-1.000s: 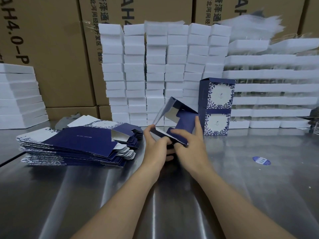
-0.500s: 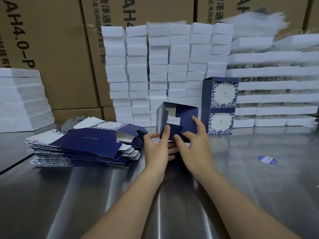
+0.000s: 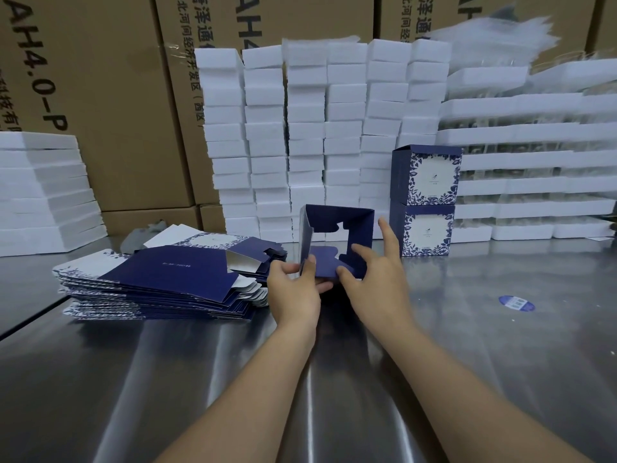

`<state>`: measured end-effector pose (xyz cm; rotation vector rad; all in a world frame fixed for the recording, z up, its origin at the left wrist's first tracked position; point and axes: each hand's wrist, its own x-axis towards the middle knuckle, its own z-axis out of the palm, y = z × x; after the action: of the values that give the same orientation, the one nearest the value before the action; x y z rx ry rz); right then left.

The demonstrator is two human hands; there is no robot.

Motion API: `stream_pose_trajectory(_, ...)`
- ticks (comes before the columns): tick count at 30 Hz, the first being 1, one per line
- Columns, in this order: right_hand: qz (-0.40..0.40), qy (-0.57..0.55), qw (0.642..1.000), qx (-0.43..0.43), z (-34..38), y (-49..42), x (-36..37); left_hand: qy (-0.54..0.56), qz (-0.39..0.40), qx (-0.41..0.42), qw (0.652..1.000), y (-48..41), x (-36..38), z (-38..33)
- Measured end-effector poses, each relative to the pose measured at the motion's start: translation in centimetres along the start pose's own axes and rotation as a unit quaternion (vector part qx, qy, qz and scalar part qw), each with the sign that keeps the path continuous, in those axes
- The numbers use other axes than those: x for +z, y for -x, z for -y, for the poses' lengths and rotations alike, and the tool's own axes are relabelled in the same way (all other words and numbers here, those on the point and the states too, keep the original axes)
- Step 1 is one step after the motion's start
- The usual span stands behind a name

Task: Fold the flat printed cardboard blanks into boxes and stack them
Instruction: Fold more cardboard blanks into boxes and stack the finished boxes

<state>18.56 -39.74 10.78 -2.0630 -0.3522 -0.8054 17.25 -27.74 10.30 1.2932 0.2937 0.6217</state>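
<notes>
Head view is showing a half-folded box standing on the metal table, its open end facing the person. The left hand is pinching the box's lower left corner, thumb on a bottom flap and fingers underneath. The right hand is pressing that flap with its thumb, its other fingers straight and spread. A pile of flat blanks is lying just left of the hands. Two finished boxes are sitting one atop the other, back right, near white foam blocks.
</notes>
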Motion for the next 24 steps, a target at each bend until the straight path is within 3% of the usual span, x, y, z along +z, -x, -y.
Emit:
stream_pose_trajectory(3,-0.053,-0.11,0.992,0.025,0.6,-0.1,0.0,0.022,-0.015,-0.012,1.0,-0.2,-0.2,-0.2)
stream_pose_trajectory(6,-0.08,-0.194,0.967,0.143,1.1,-0.3,0.0,0.048,-0.008,-0.019,0.999,-0.2,-0.2,-0.4)
stream_pose_trajectory(7,-0.057,-0.225,0.95,0.211,1.1,-0.5,0.0,0.052,-0.003,-0.02,0.998,-0.1,-0.2,-0.4)
stream_pose_trajectory(9,0.032,-0.321,0.882,0.344,1.4,-0.6,-0.2,0.057,0.006,-0.017,0.998,0.1,0.0,-0.5)
stream_pose_trajectory(10,0.07,-0.356,0.85,0.382,1.5,-0.5,-0.3,0.057,0.009,-0.013,0.998,0.2,0.1,-0.5)
stream_pose_trajectory(12,0.101,-0.391,0.821,0.403,1.7,-0.5,-0.6,0.051,0.013,-0.005,0.999,0.3,0.3,-0.5)
stream_pose_trajectory(19,0.049,-0.386,0.84,0.378,2.2,-0.6,-1.0,0.048,0.04,-0.012,0.998,0.6,0.5,-0.9)
stream_pose_trajectory(24,0.042,-0.392,0.841,0.371,2.6,-0.5,-1.1,0.027,0.087,-0.114,0.989,0.6,0.3,-1.7)
